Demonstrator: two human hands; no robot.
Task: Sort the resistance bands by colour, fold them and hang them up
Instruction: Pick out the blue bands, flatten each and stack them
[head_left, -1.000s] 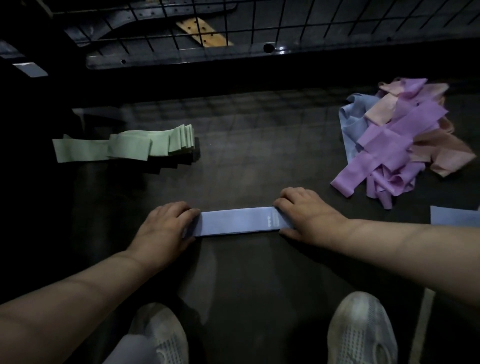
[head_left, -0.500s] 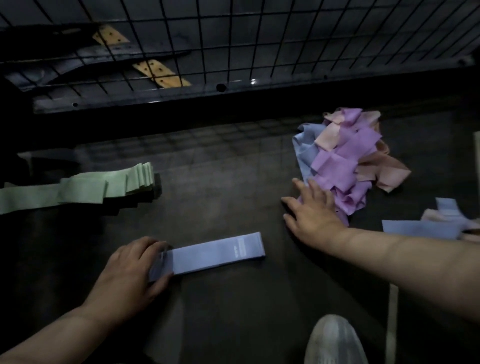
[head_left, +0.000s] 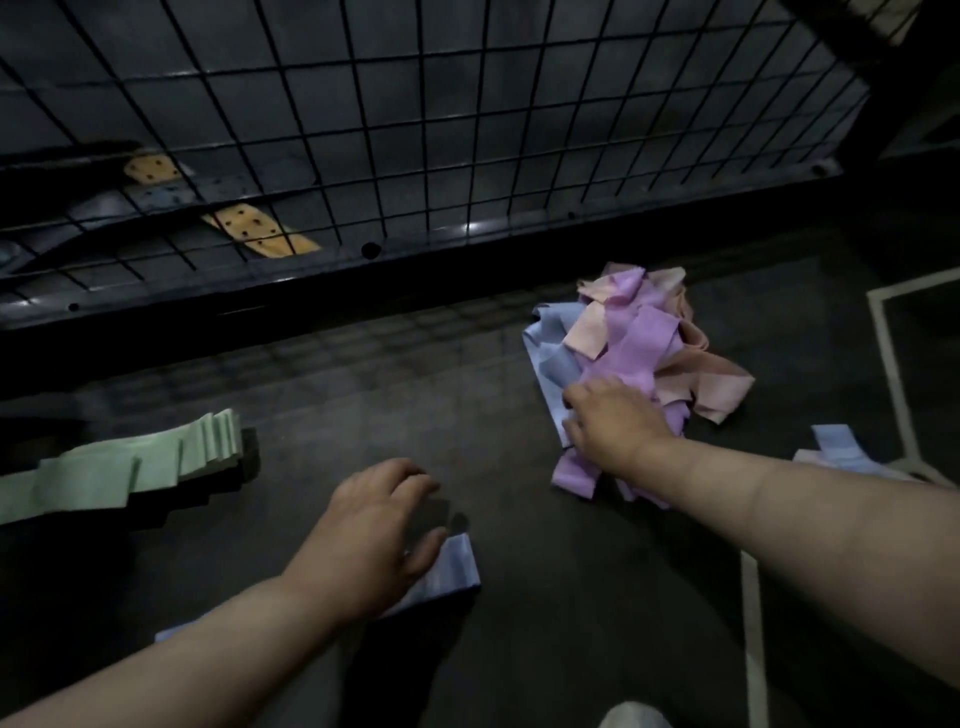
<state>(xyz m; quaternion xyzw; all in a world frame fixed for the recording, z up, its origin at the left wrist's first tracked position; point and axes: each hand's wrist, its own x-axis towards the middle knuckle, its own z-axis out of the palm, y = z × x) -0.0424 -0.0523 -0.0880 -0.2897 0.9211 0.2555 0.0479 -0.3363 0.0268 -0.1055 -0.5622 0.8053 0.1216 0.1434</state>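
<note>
A flat blue band (head_left: 453, 569) lies on the dark floor, partly under my left hand (head_left: 374, 530). That hand hovers over its far end with fingers spread and relaxed. To the right sits a mixed pile (head_left: 641, 332) of purple, pink and blue bands. My right hand (head_left: 610, 423) reaches into the pile's near left side, thumb and fingers pinching a blue band (head_left: 551, 358) at the pile's edge. A fanned stack of folded green bands (head_left: 156, 462) lies at the left.
A black wire grid panel (head_left: 415, 130) stands across the back, with tan perforated straps (head_left: 260, 234) behind it. Loose blue and pink bands (head_left: 837, 442) lie at the far right by white floor lines (head_left: 889, 358). My shoe (head_left: 635, 719) shows at the bottom edge.
My right hand left the flat blue band and moved right into the mixed pile. My left hand lifted off the band's end. The view swung up and to the right.
</note>
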